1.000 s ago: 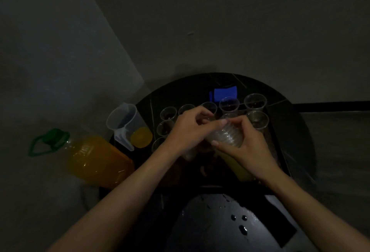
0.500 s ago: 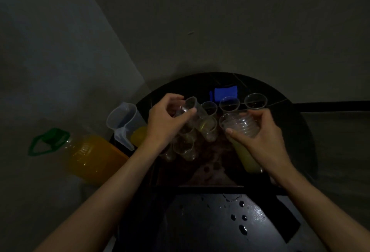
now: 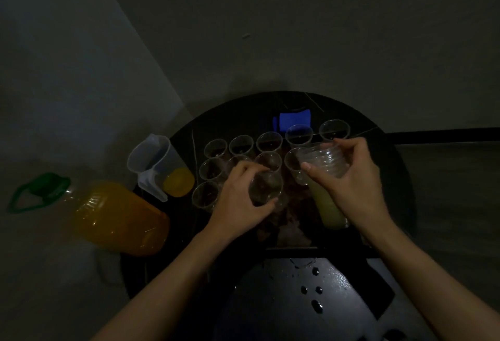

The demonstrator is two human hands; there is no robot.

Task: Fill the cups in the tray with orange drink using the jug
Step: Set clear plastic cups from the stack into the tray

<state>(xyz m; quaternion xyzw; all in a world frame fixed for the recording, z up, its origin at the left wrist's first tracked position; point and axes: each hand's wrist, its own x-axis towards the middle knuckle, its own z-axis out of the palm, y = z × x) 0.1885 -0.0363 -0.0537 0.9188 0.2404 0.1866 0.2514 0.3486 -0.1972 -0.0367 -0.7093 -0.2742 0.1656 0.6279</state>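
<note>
1. Found the left hand (image 3: 238,200) curled round a single clear plastic cup (image 3: 266,187), thumb and fingers pinching it near the rim. Cup upright and low in the near row of the dark patterned tray (image 3: 295,232). Cannot tell whether its base touches yet.
2. Found the right hand (image 3: 351,178) wrapped round a nested stack of clear ribbed plastic cups (image 3: 324,160), held tilted over the tray's right side.
3. Compared with half a second ago: same cup then raised and tilted over the back rows, now lowered and level. A second ago, both hands together at the stack. Judged as one more cup separated and being placed.
4. Consequence for the task: laying-out only. Other standing cups (image 3: 240,145) look empty. No pouring begun.
5. Noted the clear plastic jug (image 3: 157,164), a little orange drink in its bottom, untouched just left of the tray on the round black table (image 3: 392,178). Further left, a large clear bottle of orange drink with green cap (image 3: 116,216).
6. No brand, label or writing legible. Lighting too dim.
</note>
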